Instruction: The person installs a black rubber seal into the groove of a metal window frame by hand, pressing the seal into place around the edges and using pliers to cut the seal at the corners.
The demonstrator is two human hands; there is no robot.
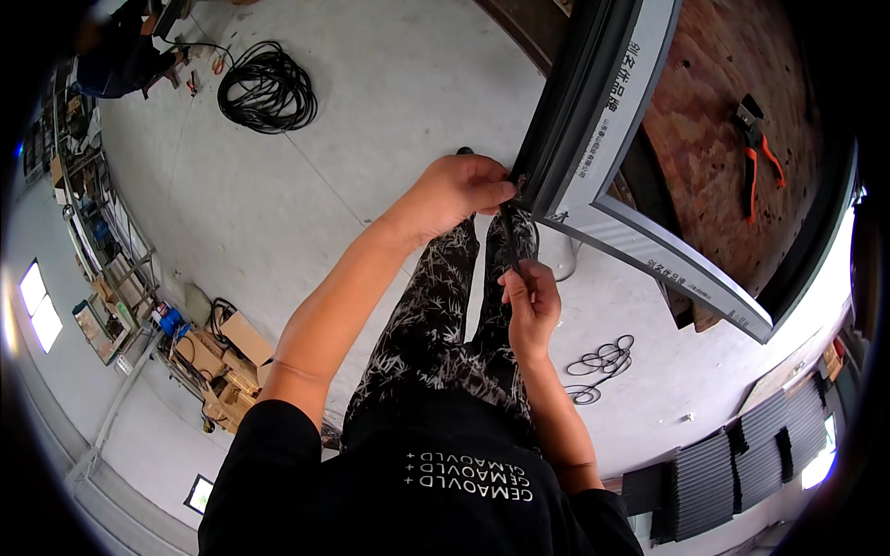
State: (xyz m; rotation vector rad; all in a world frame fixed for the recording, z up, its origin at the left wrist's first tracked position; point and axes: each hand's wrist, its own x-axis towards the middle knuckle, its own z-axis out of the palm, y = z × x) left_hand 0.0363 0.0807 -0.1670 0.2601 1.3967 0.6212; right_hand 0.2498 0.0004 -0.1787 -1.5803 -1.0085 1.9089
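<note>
"Both hands busy?"

"Yes: the left hand point(452, 195) pinches thumb to forefinger at the frame's near corner, seemingly on a black strip point(510, 239); the right hand point(535, 310), lower, is curled closed around that strip."

"And the frame point(595, 139)?"

"Lying on the wooden table point(709, 102), that corner jutting past the table's left edge. Orange-handled pliers point(758, 153) rest on the table within its outline."

"Risks?"

"Pulling hard with the right could stretch the strip or slip it from the left's pinch; leaning on the overhang might shift the frame."
</note>
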